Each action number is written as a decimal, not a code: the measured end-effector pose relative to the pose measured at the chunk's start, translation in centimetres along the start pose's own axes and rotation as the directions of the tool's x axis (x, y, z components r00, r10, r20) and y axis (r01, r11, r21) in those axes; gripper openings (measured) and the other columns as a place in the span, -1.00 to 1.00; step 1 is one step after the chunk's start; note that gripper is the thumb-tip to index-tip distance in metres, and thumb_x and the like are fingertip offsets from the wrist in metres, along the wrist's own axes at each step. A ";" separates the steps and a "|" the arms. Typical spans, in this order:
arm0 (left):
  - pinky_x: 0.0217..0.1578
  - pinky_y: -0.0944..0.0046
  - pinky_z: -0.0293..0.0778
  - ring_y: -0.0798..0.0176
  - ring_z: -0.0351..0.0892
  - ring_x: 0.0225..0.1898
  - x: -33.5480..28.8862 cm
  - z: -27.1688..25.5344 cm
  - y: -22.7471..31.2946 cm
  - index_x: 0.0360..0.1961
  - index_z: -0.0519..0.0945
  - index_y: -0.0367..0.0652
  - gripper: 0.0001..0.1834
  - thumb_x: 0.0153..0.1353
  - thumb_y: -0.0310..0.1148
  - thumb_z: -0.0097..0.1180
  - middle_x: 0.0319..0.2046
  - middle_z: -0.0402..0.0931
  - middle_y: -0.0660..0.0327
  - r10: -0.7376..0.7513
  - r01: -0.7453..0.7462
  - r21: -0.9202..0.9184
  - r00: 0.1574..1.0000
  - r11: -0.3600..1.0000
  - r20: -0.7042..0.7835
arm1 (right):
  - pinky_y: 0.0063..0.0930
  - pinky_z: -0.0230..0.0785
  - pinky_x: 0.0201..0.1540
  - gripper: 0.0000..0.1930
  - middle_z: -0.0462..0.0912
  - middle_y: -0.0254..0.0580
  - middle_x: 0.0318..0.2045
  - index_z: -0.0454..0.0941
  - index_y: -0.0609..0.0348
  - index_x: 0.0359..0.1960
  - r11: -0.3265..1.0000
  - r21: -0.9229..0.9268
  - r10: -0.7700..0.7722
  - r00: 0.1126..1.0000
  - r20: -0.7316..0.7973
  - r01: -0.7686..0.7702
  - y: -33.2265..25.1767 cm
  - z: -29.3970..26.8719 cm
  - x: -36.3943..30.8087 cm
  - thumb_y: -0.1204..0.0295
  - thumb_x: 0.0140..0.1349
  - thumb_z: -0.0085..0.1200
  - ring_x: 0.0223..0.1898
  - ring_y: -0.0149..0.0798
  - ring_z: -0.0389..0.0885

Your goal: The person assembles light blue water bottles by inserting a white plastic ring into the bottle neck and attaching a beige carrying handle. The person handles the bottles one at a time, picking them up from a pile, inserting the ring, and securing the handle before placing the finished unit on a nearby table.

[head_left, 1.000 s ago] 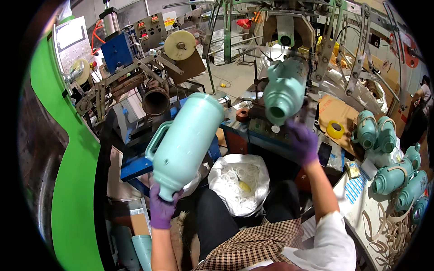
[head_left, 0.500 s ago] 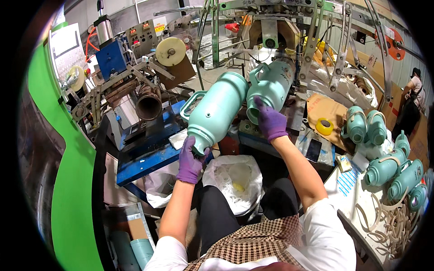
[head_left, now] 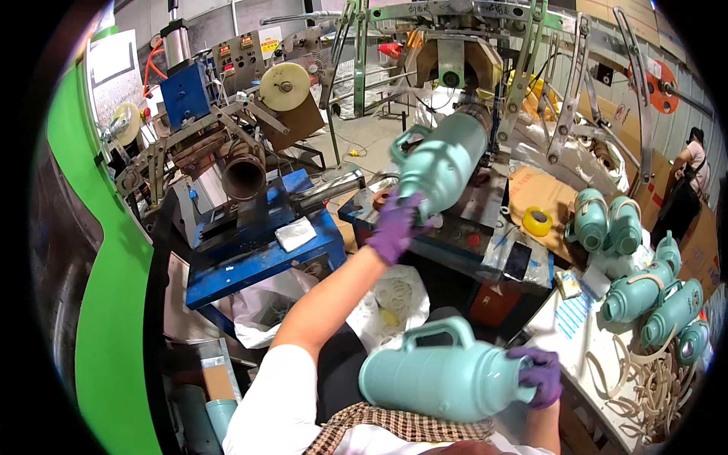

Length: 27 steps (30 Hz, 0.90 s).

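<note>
Has a bag of white rings just beyond the lap, partly hidden behind the left forearm and the lower flask. Has a cloth on a blue stand at left, a reel above and a second bag below; at right, a tape at the edge of the cardboard, with a phone near.

Faces a machine with metal links around it. Sits by a white worktop at right, with a green panel at far left and a co-worker standing at far right.

Wraps the left grip, slightly blurred, around the mouth end of the upper flask, tilted at the machine. Holds the lower flask lengthwise over the lap, right grip closed on its neck.

Counts two flasks in hand, six other flasks at right, two bags, one tape, one phone, two cylinders at lower left, and straps too tangled to number.
</note>
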<state>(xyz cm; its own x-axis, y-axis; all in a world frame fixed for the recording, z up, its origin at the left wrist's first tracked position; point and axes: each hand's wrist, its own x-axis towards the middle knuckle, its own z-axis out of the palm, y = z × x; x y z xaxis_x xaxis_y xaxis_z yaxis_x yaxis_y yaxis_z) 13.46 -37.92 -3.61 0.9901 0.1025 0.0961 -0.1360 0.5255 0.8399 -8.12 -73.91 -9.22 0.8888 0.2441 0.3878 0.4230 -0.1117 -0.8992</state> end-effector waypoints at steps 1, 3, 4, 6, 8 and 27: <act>-0.14 -0.06 0.74 0.10 0.48 0.14 1.8 2.7 -1.5 0.31 0.30 0.07 -0.36 0.27 -0.30 0.32 0.12 0.41 0.20 0.038 -0.031 0.058 0.993 0.998 -0.113 | -0.53 0.49 -0.21 -0.82 0.77 -0.06 -0.25 0.74 0.25 -0.51 0.939 0.199 0.269 0.959 0.088 -0.281 -0.5 0.2 -0.1 0.54 -0.27 0.25 -0.31 -0.32 0.70; -0.29 0.03 0.73 0.11 0.60 -0.11 6.9 5.3 -2.7 0.33 0.23 0.05 -0.29 0.24 -0.31 0.35 0.03 0.47 0.14 0.159 -0.152 0.131 0.986 0.980 -0.049 | -0.50 0.51 -0.18 -0.62 0.78 -0.04 -0.25 0.76 0.40 -0.29 0.880 0.268 0.374 0.919 0.120 -0.393 0.0 0.9 -0.1 0.58 -0.28 0.19 -0.29 -0.32 0.70; -0.31 0.04 0.71 0.13 0.60 -0.12 9.3 6.7 -2.3 0.30 0.26 0.04 -0.32 0.24 -0.30 0.35 0.03 0.48 0.15 0.118 -0.099 0.177 0.988 0.979 -0.097 | -0.47 0.53 -0.13 -0.55 0.77 -0.03 -0.22 0.73 0.47 -0.18 0.849 0.322 0.400 0.908 0.124 -0.419 -0.8 1.4 0.3 0.62 -0.25 0.16 -0.26 -0.33 0.70; -0.35 0.05 0.65 0.16 0.59 -0.13 13.7 9.3 -2.7 0.25 0.28 0.03 -0.37 0.25 -0.28 0.35 0.02 0.50 0.17 0.087 -0.062 0.338 0.994 0.939 -0.060 | -0.48 0.54 -0.08 -0.53 0.76 -0.08 -0.16 0.73 0.37 -0.08 0.925 0.186 0.304 0.938 0.166 -0.332 0.8 1.3 -0.1 0.65 -0.16 0.22 -0.21 -0.35 0.69; -0.32 0.05 0.61 0.15 0.59 -0.13 19.9 6.2 -3.6 0.26 0.27 0.03 -0.36 0.25 -0.28 0.36 0.01 0.53 0.19 0.152 -0.155 0.518 0.987 0.841 0.048 | -0.52 0.53 -0.07 -0.53 0.76 -0.13 -0.15 0.72 0.31 -0.03 0.953 0.173 0.213 0.954 0.209 -0.251 2.0 2.2 0.3 0.66 -0.10 0.23 -0.20 -0.38 0.68; 0.33 0.12 0.33 -0.11 0.40 0.34 -9.7 8.9 -0.9 0.40 0.37 -0.12 -0.28 0.26 -0.17 0.32 0.33 0.36 -0.09 -0.395 -0.851 0.459 0.341 0.256 0.853 | -0.56 0.51 -0.08 -0.49 0.70 -0.27 -0.06 0.60 0.30 0.14 0.760 0.484 0.418 0.897 0.147 -0.433 3.0 6.3 5.3 0.63 0.06 0.20 -0.11 -0.48 0.60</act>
<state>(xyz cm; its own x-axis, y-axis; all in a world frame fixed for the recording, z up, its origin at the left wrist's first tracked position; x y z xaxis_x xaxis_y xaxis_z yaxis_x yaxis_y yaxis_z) 4.31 -46.87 -0.55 0.4215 -0.8932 0.1564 -0.8609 -0.3400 0.3784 -3.27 -66.86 -11.14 0.9479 0.3134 -0.0578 -0.1490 0.2756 -0.9496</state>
